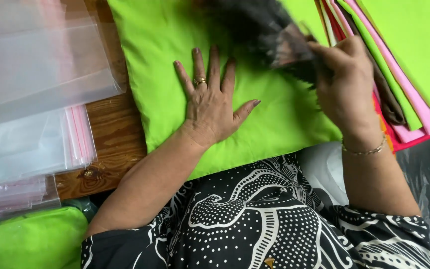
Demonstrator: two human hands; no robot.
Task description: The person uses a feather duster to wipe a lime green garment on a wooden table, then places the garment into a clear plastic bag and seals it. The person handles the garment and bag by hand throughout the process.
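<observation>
My left hand [210,97] lies flat, fingers spread, on a bright green folded cloth [165,55] spread over the wooden table [113,132]. A ring sits on one finger. My right hand [344,82] is closed around a dark, blurred brush-like thing [260,25] that sweeps over the upper part of the green cloth. A thin bracelet circles the right wrist.
A stack of folded cloths in green, pink, brown and red [399,60] lies at the right. Piles of clear zip bags [31,99] cover the left side. A bagged green cloth [28,239] sits at the lower left. Crumpled clear plastic [429,184] is at the lower right.
</observation>
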